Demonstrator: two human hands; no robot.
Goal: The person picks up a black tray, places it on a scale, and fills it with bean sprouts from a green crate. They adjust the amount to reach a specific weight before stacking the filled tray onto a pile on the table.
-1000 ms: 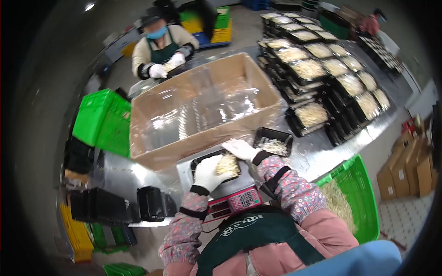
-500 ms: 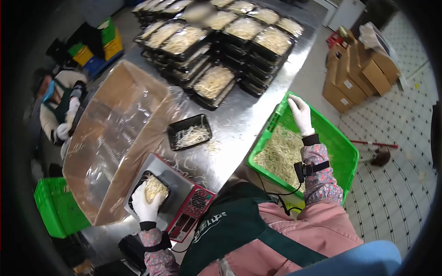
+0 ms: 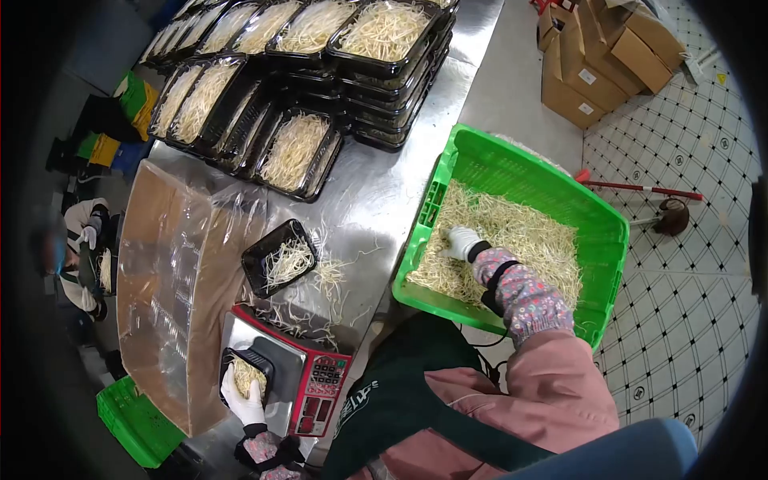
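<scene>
My left hand (image 3: 242, 397), in a white glove, rests on a black tray of bean sprouts (image 3: 254, 370) on the steel pan of a red scale (image 3: 322, 384); its fingers are spread over the sprouts and the tray's edge. My right hand (image 3: 460, 242), also gloved, is down in the loose bean sprouts (image 3: 512, 220) inside a green crate (image 3: 592, 216). Its fingertips are partly sunk in the sprouts, so any grasp is hidden. Above the scale, a second black tray (image 3: 280, 258) holds a smaller amount of sprouts.
Stacked packed trays (image 3: 384, 32) fill the far side of the steel table (image 3: 376, 192). An open, plastic-lined carton (image 3: 160, 296) stands left. Loose sprouts lie by the scale. A co-worker (image 3: 80, 256) is at far left. Cardboard boxes (image 3: 596, 64) and a red-handled tool (image 3: 648, 190) are on the right.
My right hand has gone from above the crate's far rim down into the sprouts. My left hand stays at the tray on the scale. The camera view has shifted.
</scene>
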